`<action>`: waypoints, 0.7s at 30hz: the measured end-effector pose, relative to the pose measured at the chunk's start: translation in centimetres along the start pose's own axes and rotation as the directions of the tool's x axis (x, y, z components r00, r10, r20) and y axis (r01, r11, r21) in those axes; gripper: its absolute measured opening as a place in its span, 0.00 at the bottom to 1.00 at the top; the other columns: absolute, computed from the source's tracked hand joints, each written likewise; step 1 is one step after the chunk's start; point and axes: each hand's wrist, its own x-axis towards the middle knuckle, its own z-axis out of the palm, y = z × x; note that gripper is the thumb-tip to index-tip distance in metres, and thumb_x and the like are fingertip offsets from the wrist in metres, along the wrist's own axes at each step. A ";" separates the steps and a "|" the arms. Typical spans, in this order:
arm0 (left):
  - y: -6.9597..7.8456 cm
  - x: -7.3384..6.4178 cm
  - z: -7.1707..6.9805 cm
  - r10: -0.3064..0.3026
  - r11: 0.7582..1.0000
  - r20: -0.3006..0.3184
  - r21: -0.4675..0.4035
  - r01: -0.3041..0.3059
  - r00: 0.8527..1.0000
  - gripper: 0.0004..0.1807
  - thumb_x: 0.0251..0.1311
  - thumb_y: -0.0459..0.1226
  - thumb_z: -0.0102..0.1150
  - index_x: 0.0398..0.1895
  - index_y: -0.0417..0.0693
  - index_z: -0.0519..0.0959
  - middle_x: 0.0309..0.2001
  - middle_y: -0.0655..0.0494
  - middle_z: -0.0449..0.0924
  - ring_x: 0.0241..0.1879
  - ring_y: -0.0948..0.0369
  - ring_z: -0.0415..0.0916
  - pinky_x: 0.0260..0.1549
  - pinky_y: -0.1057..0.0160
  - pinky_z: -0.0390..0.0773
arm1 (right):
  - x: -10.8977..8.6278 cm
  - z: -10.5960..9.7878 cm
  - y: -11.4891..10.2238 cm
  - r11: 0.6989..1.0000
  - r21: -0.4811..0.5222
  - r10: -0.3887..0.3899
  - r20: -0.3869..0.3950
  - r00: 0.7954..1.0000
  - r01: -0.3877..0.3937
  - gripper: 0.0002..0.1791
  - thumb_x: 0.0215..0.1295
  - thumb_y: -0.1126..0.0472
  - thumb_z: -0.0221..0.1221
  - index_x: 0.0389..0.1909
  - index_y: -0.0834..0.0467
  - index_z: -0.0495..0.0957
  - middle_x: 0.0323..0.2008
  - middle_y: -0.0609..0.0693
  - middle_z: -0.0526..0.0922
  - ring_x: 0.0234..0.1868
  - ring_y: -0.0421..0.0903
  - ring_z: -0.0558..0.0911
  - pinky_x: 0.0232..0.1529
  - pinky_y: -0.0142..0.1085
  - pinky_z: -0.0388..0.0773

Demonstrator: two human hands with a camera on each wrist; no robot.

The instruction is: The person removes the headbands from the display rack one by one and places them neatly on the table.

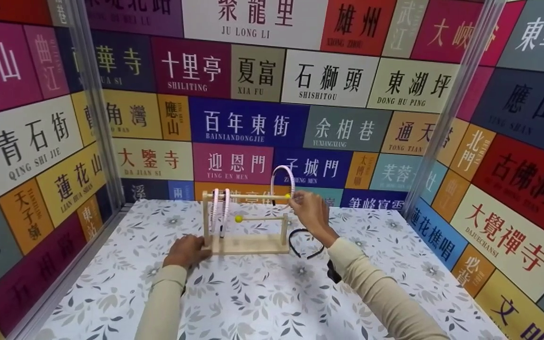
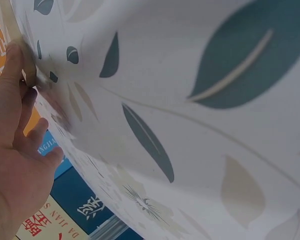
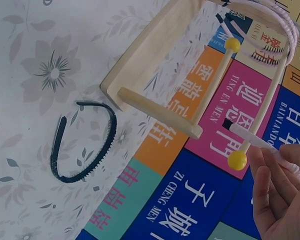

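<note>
My right hand (image 1: pixel 310 213) pinches a pink headband (image 1: pixel 293 177) beside the yellow ball (image 3: pixel 237 161) ending the upper rod of a wooden rack (image 1: pixel 248 243). The headband's arch stands above the rod; one dark-tipped leg shows near the ball in the right wrist view. Two other pink headbands (image 1: pixel 226 208) hang from this rod near the left post. A lower rod points left from the short right post and ends in another yellow ball (image 1: pixel 238 218). My left hand (image 1: pixel 184 251) holds the rack's left end at its base, thumb against the wood in the left wrist view.
A black headband (image 1: pixel 307 255) lies on the table just right of the rack. White cloth with a leaf print covers the table (image 1: pixel 262 293). Panels of coloured signs (image 1: pixel 248 123) enclose the back and both sides, with clear corner posts (image 1: pixel 95 94).
</note>
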 end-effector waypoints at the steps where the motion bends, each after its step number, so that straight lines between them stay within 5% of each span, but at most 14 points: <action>1: 0.0 0.1 0.1 -0.005 1.000 -0.004 0.001 0.005 1.000 0.22 0.62 0.46 0.73 0.57 0.48 0.85 0.44 0.53 0.87 0.35 0.60 0.79 0.49 0.48 0.79 | 0.0 -0.1 0.1 1.000 0.003 0.003 0.001 1.000 -0.003 0.09 0.68 0.53 0.69 0.40 0.54 0.90 0.29 0.47 0.91 0.23 0.43 0.86 0.15 0.33 0.67; 8: -0.3 0.3 0.4 0.045 0.998 -0.054 0.050 -0.043 0.998 0.18 0.63 0.45 0.72 0.52 0.48 0.86 0.38 0.53 0.86 0.28 0.60 0.74 0.40 0.48 0.78 | 0.1 -1.1 0.9 0.999 -0.036 0.019 0.002 1.000 -0.019 0.13 0.70 0.48 0.67 0.41 0.53 0.90 0.20 0.45 0.87 0.17 0.42 0.81 0.14 0.33 0.62; 15: 0.4 -0.4 0.1 0.024 0.999 -0.033 0.031 -0.023 0.999 0.21 0.65 0.45 0.70 0.58 0.47 0.84 0.46 0.51 0.87 0.35 0.57 0.79 0.49 0.46 0.79 | -0.1 -2.0 2.1 0.999 -0.014 0.046 0.022 0.999 -0.046 0.13 0.70 0.48 0.67 0.44 0.53 0.90 0.22 0.46 0.88 0.19 0.42 0.84 0.13 0.33 0.64; 21: 0.6 -0.8 -0.2 0.022 1.000 -0.015 -0.012 -0.023 1.000 0.22 0.65 0.44 0.70 0.58 0.45 0.84 0.42 0.51 0.87 0.32 0.56 0.78 0.44 0.48 0.79 | -0.4 -2.6 3.5 0.998 -0.042 0.054 0.010 0.999 -0.053 0.14 0.70 0.49 0.67 0.46 0.55 0.90 0.26 0.48 0.90 0.19 0.41 0.83 0.14 0.34 0.66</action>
